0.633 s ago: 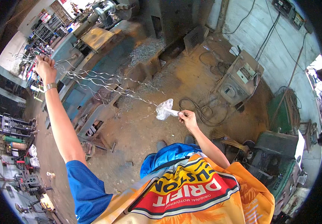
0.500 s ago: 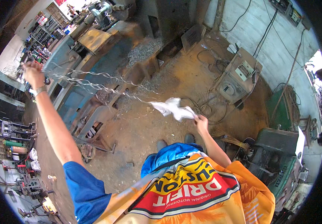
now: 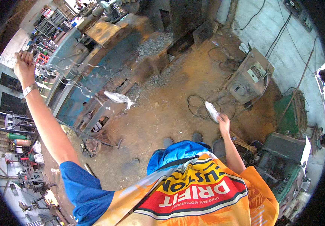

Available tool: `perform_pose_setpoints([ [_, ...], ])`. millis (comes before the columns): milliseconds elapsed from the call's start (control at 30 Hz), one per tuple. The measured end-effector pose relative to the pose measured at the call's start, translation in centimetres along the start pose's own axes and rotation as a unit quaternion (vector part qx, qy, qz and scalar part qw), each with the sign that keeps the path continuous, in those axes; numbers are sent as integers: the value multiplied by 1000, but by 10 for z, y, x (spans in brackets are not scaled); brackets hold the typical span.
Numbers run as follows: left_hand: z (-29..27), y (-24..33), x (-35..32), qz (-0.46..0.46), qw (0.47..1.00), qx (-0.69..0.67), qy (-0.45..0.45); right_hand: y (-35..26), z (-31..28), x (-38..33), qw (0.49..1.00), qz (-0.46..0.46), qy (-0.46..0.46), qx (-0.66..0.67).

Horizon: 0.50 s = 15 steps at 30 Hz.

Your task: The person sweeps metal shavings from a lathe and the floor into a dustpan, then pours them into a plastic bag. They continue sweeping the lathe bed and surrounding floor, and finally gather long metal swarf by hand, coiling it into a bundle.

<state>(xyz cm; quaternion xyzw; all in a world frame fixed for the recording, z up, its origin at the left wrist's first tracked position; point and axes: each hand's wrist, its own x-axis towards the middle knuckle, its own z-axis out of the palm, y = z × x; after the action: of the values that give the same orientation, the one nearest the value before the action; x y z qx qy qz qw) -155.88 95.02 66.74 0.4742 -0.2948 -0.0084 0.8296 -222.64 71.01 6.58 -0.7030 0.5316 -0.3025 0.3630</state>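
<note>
My left hand [image 3: 25, 67], fingers closed, is raised at the far upper left with a watch on its wrist. Long curly metal shavings [image 3: 81, 89] trail from it towards the middle. Near their lower end a white rag piece [image 3: 118, 98] hangs in the air over the floor; whether it is still caught on the strands I cannot tell. On the right, my right hand [image 3: 223, 122] is closed around a second white rag [image 3: 212, 111] that sticks up from the fingers. A wide gap separates the two white pieces.
A long blue machine bed [image 3: 104, 71] with heaps of shavings [image 3: 153, 47] runs along the left. A grey metal box [image 3: 247, 79] stands on the floor by coiled cables [image 3: 196, 107]. Close on my right is a dark green machine [image 3: 283, 167]. Tools line the left wall.
The white rag stretched between the shavings and my right hand is now in two separate pieces. One has swung left with the strands; my right hand has moved right with the other.
</note>
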Motion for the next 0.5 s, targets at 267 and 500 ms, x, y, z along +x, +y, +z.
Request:
perform_pose_setpoints([
  [267,54,32,-10,11,998,-35,-52,-258,166,34,903,-131,-315,261],
  [500,29,73,-11,-45,973,-147,-171,-309,218,-4,829,-199,-479,207],
])
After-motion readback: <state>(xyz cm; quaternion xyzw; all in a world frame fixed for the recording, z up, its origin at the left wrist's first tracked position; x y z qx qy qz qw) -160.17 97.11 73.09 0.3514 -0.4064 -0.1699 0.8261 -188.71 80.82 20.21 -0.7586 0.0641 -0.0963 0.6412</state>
